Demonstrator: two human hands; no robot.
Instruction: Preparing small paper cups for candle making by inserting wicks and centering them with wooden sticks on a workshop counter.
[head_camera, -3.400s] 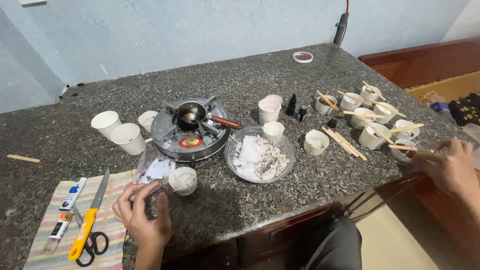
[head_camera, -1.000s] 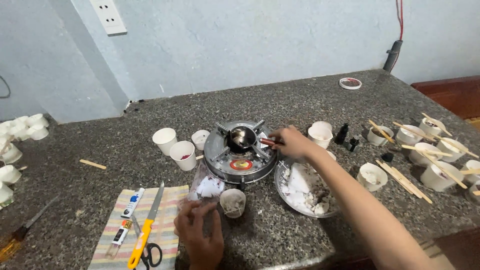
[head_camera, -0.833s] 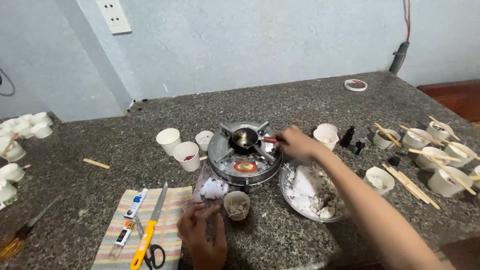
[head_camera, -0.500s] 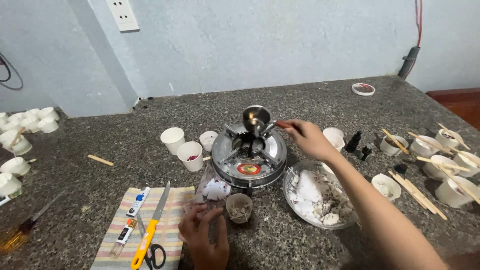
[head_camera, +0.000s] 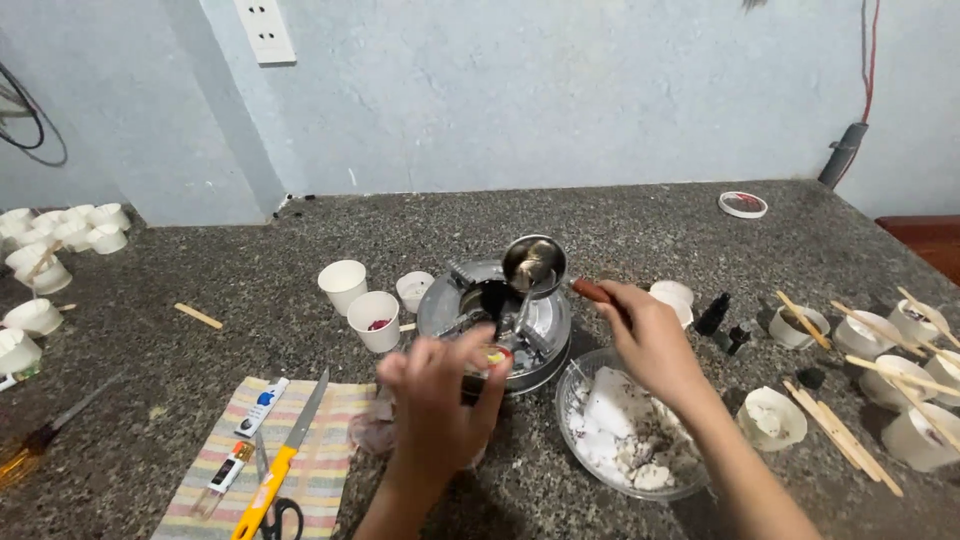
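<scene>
The right hand (head_camera: 650, 335) is gripping the reddish handle (head_camera: 592, 290) of a small metal ladle (head_camera: 533, 262), its fingers (head_camera: 612, 300) closed around the handle's end; the ladle's bowl is hanging above the round metal burner (head_camera: 495, 320), up and to the left of those fingers. The left hand (head_camera: 440, 395) is hovering in front of the burner with its fingers (head_camera: 468, 345) spread and loosely curled. Something small is sitting just behind them, but the hand is hiding most of it, so whether it is being gripped cannot be told.

A crumpled clear wrapper (head_camera: 372, 432) is peeking out left of the left wrist, mostly covered. The glass bowl (head_camera: 585, 458) of white chunks is lying just under the right forearm, partly hidden by it.

Left of the left fingers, three white paper cups (head_camera: 372, 318) are standing on the desk (head_camera: 200, 380). Further left, a striped cloth (head_camera: 320, 480) is carrying one yellow-handled knife (head_camera: 285, 465), one pair of scissors (head_camera: 280, 518), cut off at the bottom edge, and two small tubes (head_camera: 262, 405). Right of the right hand, several white cups with wooden sticks (head_camera: 850, 445) are crowding the edge; their exact count is hard to make out.
</scene>
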